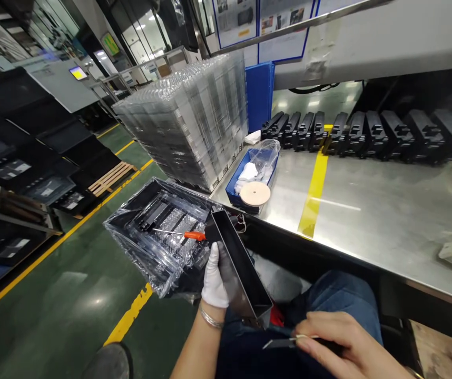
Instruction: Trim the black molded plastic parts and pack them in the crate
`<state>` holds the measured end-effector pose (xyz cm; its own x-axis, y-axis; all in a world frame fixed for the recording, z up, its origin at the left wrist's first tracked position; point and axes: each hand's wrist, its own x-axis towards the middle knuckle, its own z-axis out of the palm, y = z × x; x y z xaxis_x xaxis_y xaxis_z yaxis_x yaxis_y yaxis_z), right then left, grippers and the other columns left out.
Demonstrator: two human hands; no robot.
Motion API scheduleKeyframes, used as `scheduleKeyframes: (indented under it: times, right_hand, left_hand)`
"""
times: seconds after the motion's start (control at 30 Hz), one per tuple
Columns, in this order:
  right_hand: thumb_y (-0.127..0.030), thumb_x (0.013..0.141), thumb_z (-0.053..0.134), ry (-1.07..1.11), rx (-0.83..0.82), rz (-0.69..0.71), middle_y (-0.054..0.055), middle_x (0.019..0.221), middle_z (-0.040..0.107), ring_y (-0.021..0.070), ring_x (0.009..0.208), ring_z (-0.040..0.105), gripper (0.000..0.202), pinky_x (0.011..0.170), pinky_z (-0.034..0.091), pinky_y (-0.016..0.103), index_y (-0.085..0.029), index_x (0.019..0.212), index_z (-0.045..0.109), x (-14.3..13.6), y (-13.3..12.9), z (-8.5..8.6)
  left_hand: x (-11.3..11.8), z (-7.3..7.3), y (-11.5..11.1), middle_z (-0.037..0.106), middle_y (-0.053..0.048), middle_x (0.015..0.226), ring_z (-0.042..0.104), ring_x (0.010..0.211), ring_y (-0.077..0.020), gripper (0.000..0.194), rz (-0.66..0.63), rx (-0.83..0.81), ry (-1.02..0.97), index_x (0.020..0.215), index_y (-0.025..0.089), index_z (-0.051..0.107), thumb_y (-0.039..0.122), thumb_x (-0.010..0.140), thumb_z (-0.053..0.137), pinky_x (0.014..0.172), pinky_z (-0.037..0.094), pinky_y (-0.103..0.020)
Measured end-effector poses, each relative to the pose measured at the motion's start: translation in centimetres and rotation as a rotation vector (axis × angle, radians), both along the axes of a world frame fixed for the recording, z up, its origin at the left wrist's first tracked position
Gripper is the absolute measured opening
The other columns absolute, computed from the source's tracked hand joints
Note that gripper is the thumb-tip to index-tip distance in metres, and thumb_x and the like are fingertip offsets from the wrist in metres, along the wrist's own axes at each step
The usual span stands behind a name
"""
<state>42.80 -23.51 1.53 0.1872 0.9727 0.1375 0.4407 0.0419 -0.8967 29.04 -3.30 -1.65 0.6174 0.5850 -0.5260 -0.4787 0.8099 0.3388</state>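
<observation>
My left hand (214, 281), in a white glove, grips a long, narrow black trough-like part (239, 268) that is open on its upper side and tilted over my lap. The thumb lies along its side; the other fingers are hidden. Bare and closed, my right hand (336, 339) pinches a craft knife (281, 343), its blade pointing left below the near end of the part. Beyond the left hand, a screwdriver with an orange handle (195, 235) points left over a plastic-lined bin (125, 210). What supports the screwdriver I cannot tell.
A steel table (277, 208) stretches right, carrying a row of black moulded parts (372, 134) at the back. A blue tray (232, 189) with plastic bags and a round beige disc (255, 193) sits at its left end. Behind stands a wrapped stack (194, 121).
</observation>
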Motion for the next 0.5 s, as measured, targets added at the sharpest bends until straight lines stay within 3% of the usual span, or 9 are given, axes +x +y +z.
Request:
scheduleKeyframes:
  times: [0.13, 0.23, 0.33, 0.5]
  right_hand:
    - [-0.044, 0.093, 0.062, 0.034, 0.187, -0.325, -0.001, 0.070, 0.073, 0.0122, 0.058, 0.068, 0.029, 0.055, 0.053, 0.015, -0.024, 0.073, 0.071, 1.2, 2.5, -0.1]
    - [-0.048, 0.091, 0.065, 0.044, 0.293, -0.500, 0.000, 0.073, 0.072, 0.0126, 0.061, 0.068, 0.027, 0.057, 0.054, 0.016, -0.022, 0.084, 0.071, 1.3, 5.5, -0.4]
    - [-0.049, 0.094, 0.061, 0.034, 0.351, -0.546, 0.000, 0.068, 0.067, 0.0126, 0.059, 0.064, 0.032, 0.055, 0.053, 0.018, -0.021, 0.081, 0.067, 0.9, 7.7, -0.8]
    - [-0.031, 0.096, 0.058, -0.029, 0.445, -0.529, -0.002, 0.063, 0.056, 0.0105, 0.055, 0.054, 0.029, 0.052, 0.046, 0.020, -0.022, 0.069, 0.055, 0.4, 7.8, -0.3]
  left_hand:
    - [-0.1, -1.3, -1.0, 0.078, -0.003, 0.095, 0.071, 0.100, -0.0216, 0.041, -0.266, 0.074, -0.031, 0.099, 0.021, 0.078, 0.053, 0.073, 0.081, 0.110, 0.044, -0.036]
    - [0.4, -2.3, -2.5, 0.077, -0.009, 0.102, 0.070, 0.100, -0.0225, 0.049, -0.368, 0.094, -0.058, 0.104, 0.016, 0.077, 0.054, 0.074, 0.080, 0.105, 0.047, -0.034]
    - [1.2, -2.3, -3.9, 0.075, -0.010, 0.107, 0.068, 0.103, -0.0214, 0.050, -0.462, 0.049, -0.115, 0.105, 0.015, 0.077, 0.054, 0.074, 0.081, 0.100, 0.048, -0.028]
    - [2.7, 0.2, -4.3, 0.075, -0.011, 0.103, 0.065, 0.107, -0.0252, 0.059, -0.570, 0.040, -0.198, 0.109, 0.013, 0.076, 0.061, 0.075, 0.077, 0.103, 0.043, -0.032]
